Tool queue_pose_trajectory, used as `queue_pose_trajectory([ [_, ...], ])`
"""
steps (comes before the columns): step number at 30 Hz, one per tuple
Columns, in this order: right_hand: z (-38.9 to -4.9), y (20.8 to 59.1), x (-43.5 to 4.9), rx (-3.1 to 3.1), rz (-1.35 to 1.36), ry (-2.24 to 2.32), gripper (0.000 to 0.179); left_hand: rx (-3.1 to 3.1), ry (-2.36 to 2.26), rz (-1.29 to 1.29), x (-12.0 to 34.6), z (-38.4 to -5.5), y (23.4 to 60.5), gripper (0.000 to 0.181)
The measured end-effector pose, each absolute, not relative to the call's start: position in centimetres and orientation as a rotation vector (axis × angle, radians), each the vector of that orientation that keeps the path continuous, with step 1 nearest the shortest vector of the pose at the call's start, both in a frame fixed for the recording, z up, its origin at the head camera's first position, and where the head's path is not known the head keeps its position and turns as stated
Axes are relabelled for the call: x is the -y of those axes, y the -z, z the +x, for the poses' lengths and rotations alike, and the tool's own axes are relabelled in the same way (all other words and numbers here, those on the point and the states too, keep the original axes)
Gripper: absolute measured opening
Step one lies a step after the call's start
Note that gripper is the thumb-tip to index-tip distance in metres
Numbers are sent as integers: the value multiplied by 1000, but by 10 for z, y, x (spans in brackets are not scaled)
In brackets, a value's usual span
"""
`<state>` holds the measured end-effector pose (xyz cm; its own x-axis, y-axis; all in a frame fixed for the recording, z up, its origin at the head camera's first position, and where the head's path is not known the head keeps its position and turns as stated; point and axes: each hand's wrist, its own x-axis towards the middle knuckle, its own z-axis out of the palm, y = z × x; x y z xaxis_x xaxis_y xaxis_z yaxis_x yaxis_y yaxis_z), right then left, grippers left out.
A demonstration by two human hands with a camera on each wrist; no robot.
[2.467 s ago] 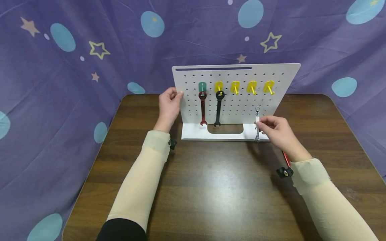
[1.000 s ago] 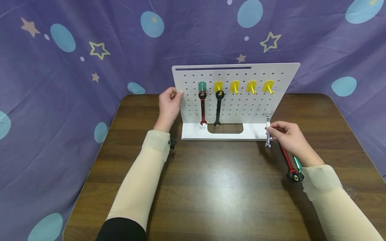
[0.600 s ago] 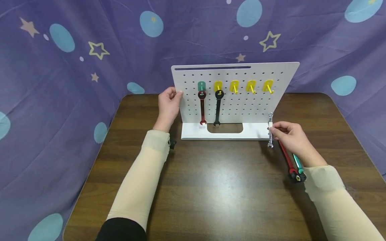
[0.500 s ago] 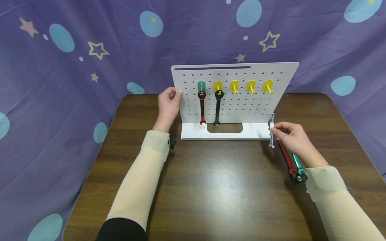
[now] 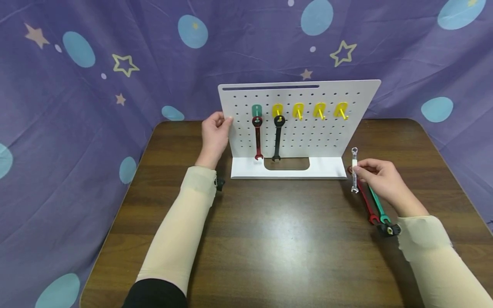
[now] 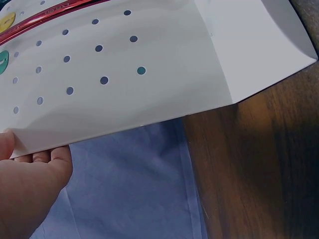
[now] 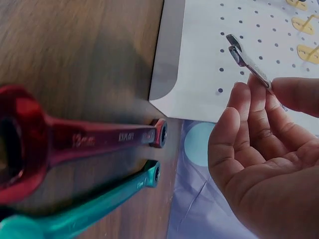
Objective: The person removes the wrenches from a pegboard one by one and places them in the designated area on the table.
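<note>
My left hand [image 5: 215,139] pinches the left edge of a white pegboard [image 5: 246,141], thumb in front and fingers behind, as the left wrist view shows. Between the thumb and fingers of my right hand [image 5: 379,179] is a small silver wrench [image 5: 354,186] with a white band round its middle, held upright just right of the board's base. Below that hand a red wrench [image 5: 367,205] and a green wrench [image 5: 377,201] lie side by side on the table; the right wrist view shows the red wrench [image 7: 99,139] and green wrench [image 7: 99,201] up close.
On the board, a dark red wrench [image 5: 258,139] hangs from a green hook [image 5: 256,110] and a black wrench [image 5: 277,139] from a yellow hook [image 5: 277,109]. Three yellow hooks to their right, one of them the far right hook [image 5: 341,110], carry nothing. A purple curtain hangs behind the brown table [image 5: 269,239].
My right hand has carried the silver wrench rightward, from in front of the board to beyond its right end. More of the red and green wrenches now shows. The left hand stays on the board.
</note>
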<state>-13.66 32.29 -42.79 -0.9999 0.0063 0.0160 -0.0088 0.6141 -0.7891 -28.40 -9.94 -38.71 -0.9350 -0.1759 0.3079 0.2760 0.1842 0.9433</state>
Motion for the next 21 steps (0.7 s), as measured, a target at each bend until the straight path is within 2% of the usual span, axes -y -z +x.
queue_pose_trajectory([
  [21, -124, 431, -346, 2850, -35, -1346, 34, 2153, 1780, -91, 100, -284, 387, 6],
])
